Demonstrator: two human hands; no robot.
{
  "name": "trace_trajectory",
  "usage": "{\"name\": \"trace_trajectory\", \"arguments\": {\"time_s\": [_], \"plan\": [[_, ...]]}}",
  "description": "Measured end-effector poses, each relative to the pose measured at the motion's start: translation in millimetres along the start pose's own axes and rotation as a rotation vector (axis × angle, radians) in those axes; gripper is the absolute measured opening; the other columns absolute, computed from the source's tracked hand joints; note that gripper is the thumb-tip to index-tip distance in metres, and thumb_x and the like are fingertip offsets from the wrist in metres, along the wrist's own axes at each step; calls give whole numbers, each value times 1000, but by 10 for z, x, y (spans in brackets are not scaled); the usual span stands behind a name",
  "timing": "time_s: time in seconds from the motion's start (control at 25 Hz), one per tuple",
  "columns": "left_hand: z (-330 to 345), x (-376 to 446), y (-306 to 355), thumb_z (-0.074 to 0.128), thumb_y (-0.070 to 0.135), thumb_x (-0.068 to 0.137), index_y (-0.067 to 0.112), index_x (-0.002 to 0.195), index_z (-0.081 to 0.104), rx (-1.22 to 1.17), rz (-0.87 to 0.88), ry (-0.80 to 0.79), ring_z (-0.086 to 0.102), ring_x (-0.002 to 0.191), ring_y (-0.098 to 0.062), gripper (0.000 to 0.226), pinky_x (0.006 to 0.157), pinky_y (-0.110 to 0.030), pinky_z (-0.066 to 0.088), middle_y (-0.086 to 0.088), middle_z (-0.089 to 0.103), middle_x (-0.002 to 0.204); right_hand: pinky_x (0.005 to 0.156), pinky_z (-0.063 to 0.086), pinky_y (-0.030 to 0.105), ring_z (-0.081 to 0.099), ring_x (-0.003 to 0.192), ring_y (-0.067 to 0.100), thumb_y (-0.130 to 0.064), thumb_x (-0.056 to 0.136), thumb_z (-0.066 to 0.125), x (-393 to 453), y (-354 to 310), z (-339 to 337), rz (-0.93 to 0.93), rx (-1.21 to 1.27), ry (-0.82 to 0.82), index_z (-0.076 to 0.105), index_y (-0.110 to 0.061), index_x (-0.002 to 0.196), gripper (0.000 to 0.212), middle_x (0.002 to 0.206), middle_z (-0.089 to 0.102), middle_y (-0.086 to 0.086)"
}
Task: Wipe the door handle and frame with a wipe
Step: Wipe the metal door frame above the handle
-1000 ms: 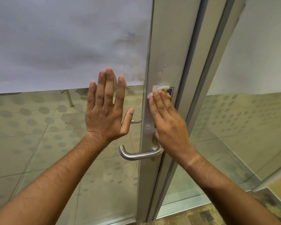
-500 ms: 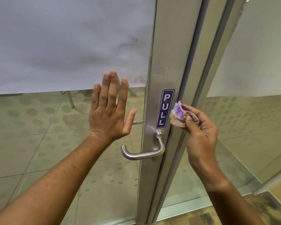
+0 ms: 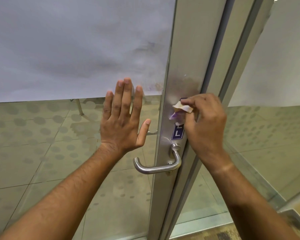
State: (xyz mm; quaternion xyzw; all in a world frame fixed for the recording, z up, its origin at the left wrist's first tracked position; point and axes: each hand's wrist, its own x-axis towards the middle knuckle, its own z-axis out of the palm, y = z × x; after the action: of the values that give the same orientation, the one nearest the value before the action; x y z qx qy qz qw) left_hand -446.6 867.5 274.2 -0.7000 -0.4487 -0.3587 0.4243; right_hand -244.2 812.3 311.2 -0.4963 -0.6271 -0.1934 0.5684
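Your left hand (image 3: pixel 123 122) lay flat, fingers straight, on the glass (image 3: pixel 59 144), likely to steady the door. Your right hand (image 3: pixel 206 122) pinched one crumpled wipe (image 3: pixel 179 110) in curled fingers against the metal frame (image 3: pixel 178 49), over the single blue sticker (image 3: pixel 177 133), just above the one lever handle (image 3: pixel 156 166), which looked untouched.

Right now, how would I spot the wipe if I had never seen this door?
Find the tall brushed-metal door frame right of the frosted glass. Halfway down it, above the curved steel lever handle, sits a dark blue sticker. The crumpled white wipe covers the sticker's top, pinched by the right hand; only it is soft and purple-stained.
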Motion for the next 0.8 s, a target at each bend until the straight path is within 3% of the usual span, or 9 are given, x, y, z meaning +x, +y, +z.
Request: {"name": "trace_trajectory", "arguments": {"time_s": [0.16, 0.28, 0.36, 0.48, 0.56, 0.64, 0.72, 0.8], "plan": [[-5, 2, 3, 42, 52, 93, 3, 158, 4, 2, -4, 7, -11, 153, -32, 89, 124, -46, -8, -26, 6, 159, 62, 43, 22, 58, 73, 20, 5, 80, 70, -82, 8, 118, -10, -24, 113, 75, -2, 91, 13, 83, 63, 11], [-7, 3, 4, 43, 51, 93, 4, 158, 4, 3, 0, 9, -9, 153, -34, 90, 124, -46, -7, -26, 6, 159, 76, 50, 23, 65, 85, 24, 6, 82, 68, -179, 15, 181, -42, -9, 135, 74, 3, 101, 20, 94, 68, 17], [-5, 2, 1, 45, 51, 92, 3, 158, 6, 8, 1, 9, -1, 152, -36, 91, 124, -46, -6, -26, 7, 158, 95, 51, 32, 61, 108, 31, 0, 86, 64, -315, -9, 232, -41, -32, 63, 67, 5, 118, 32, 116, 63, 24], [-2, 3, -3, 44, 52, 93, 3, 158, 9, 4, -9, 10, -9, 153, -33, 89, 124, -46, -6, -26, 7, 158, 118, 29, 30, 33, 141, 31, -18, 93, 55, -524, -66, 287, -6, -77, -165, 41, 5, 143, 57, 149, 34, 25], [2, 5, -4, 43, 52, 93, 3, 158, 9, -4, -14, 9, -15, 152, -30, 88, 124, -47, -6, -26, 7, 158, 120, 23, 30, 21, 146, 31, -23, 94, 54, -585, -74, 320, 4, -91, -220, 30, 4, 149, 66, 153, 19, 19], [3, 3, -1, 43, 52, 93, 2, 158, 10, -5, -12, 9, -10, 153, -32, 88, 124, -46, -6, -26, 8, 158, 119, 28, 34, 22, 146, 31, -23, 94, 54, -607, -68, 347, 4, -91, -221, 28, 5, 149, 67, 152, 18, 15], [4, 1, 3, 44, 51, 93, 2, 157, 11, -2, -7, 15, -1, 152, -35, 87, 124, -47, -5, -27, 8, 158, 116, 33, 44, 20, 147, 34, -24, 95, 50, -618, -75, 362, -3, -91, -255, 25, 5, 150, 67, 156, 17, 17], [3, 1, 3, 44, 51, 93, 2, 157, 11, -1, -4, 24, 2, 150, -36, 87, 124, -47, -5, -27, 8, 158, 119, 25, 48, 10, 150, 36, -25, 96, 47, -597, -78, 374, -19, -90, -289, 19, 5, 152, 69, 161, 11, 21]]}}
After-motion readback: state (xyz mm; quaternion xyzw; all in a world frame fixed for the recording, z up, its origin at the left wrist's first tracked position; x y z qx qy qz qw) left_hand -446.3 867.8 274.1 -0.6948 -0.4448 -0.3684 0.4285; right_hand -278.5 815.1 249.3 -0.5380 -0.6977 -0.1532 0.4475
